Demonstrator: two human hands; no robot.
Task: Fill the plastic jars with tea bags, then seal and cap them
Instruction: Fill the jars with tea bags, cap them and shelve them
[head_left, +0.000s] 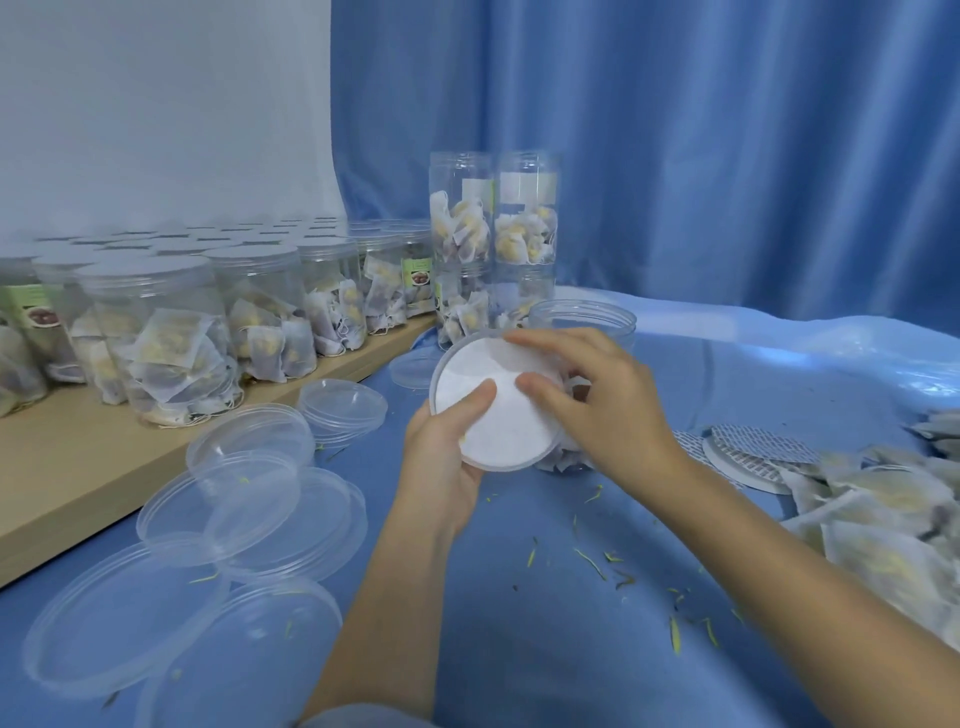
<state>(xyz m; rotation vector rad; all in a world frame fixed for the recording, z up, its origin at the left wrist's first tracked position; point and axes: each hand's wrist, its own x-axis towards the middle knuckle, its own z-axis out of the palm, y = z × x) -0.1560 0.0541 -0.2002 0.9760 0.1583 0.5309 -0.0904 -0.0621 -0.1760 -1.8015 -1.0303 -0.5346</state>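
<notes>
The left hand (441, 457) grips a jar (558, 457) tipped toward the person, with its thumb lying on the white seal (493, 410) that covers the jar's mouth. The right hand (587, 400) comes over the top. Its fingers (535, 384) are bent and press on the seal, with the thumb tip on the white face and the other fingers along the far edge. The jar is held up just over the blue table (519, 597), and most of it is hidden behind the seal and the hands. A few tea bags show under it.

The seal looks like it is being pushed flat, so the cap likely comes next. The seal could go on crooked if one side is pushed harder. A tea bag string might get caught under the rim and leave a gap. The tipped jar could also slip from the left hand.

Clear lids (244, 499) lie in a loose pile to the left. More seals (748, 457) and loose tea bags (883, 525) sit to the right. An open jar (582, 319) stands just behind the hands. Filled, capped jars (171, 332) stand in rows on a wooden board (78, 467), and stacked jars (493, 244) stand by the blue curtain (727, 156).
</notes>
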